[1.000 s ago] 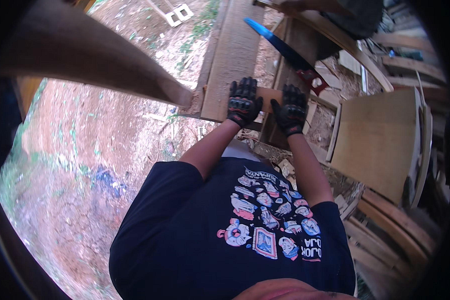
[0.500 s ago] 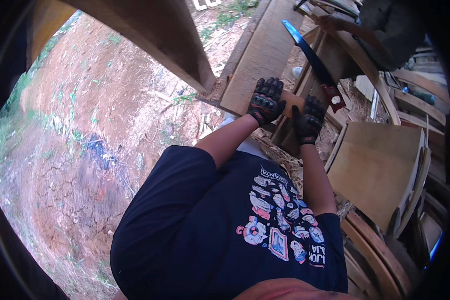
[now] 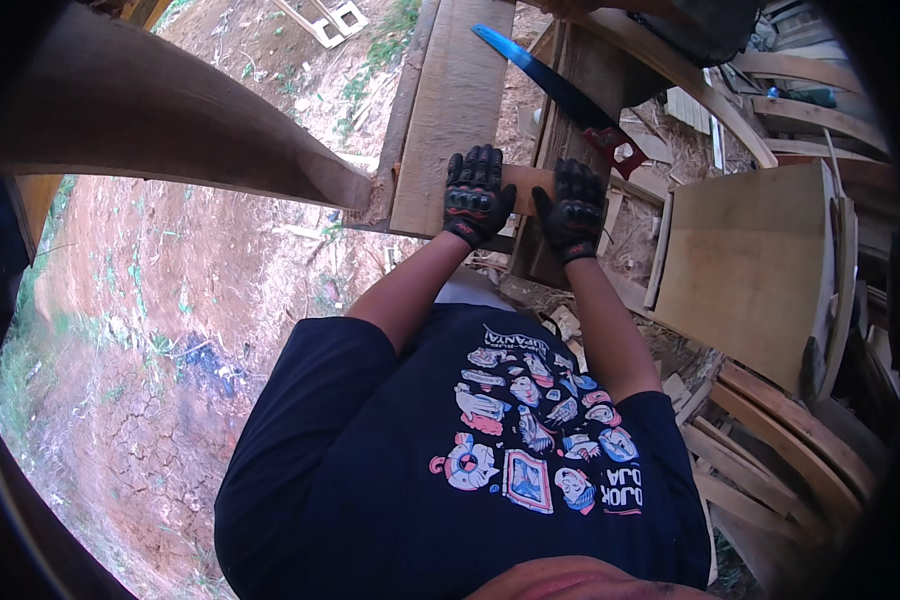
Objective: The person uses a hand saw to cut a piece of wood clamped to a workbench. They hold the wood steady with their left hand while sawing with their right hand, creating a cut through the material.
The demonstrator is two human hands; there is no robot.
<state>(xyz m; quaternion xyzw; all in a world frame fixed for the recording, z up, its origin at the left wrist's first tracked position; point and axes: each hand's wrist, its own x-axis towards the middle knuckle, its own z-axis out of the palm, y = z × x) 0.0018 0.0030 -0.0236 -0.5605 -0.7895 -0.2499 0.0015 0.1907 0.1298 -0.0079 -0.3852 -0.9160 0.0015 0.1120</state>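
My left hand (image 3: pixel 478 197), in a black padded glove, lies with stretched fingers on the near end of a wide wooden plank (image 3: pixel 455 90). My right hand (image 3: pixel 573 210), in a matching glove, rests with extended fingers on wood just to its right. Between the two, a small flat piece of light brown wood (image 3: pixel 532 190) bridges the gap, and both thumbs point toward it. Its ends are covered by the gloves. Beyond my right hand a handsaw (image 3: pixel 560 90) with a dark, bluish-tipped blade and a red handle lies across the boards.
A thick curved timber (image 3: pixel 200 110) comes in from the left. At right stand a plywood-like panel (image 3: pixel 745 260) and stacked curved wooden pieces (image 3: pixel 790 430). Another person's arm (image 3: pixel 660 15) shows at the top. Wood scraps (image 3: pixel 320 22) litter the reddish ground (image 3: pixel 130 400).
The view has turned, so the hands, plank and saw appear farther left and higher. Both hands keep nearly the same place on the wood.
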